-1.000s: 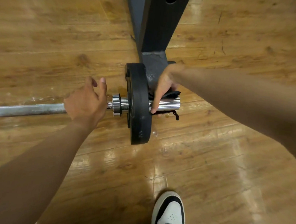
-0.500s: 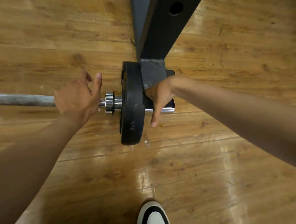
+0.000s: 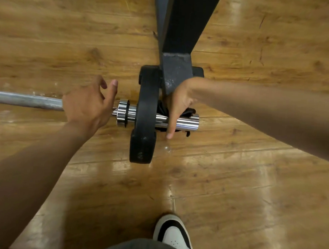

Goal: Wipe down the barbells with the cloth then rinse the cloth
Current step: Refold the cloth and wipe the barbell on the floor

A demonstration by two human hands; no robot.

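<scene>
A steel barbell (image 3: 25, 100) lies across the wooden floor with one black weight plate (image 3: 146, 115) on its chrome sleeve (image 3: 187, 122). My right hand (image 3: 178, 104) wraps a dark cloth (image 3: 189, 111) over the sleeve just right of the plate, index finger pointing down across the chrome. My left hand (image 3: 88, 105) rests on the bar left of the collar, thumb and a finger raised; its other fingers are hidden behind the hand.
A dark metal rack post (image 3: 180, 39) rises directly behind the plate, its foot touching the plate's far side. My black-and-white shoe (image 3: 174, 234) stands on the floor below the sleeve. Open wooden floor lies to the right.
My right hand slid a little outward along the sleeve, so the cloth shows again beside it. The left hand stayed on the bar.
</scene>
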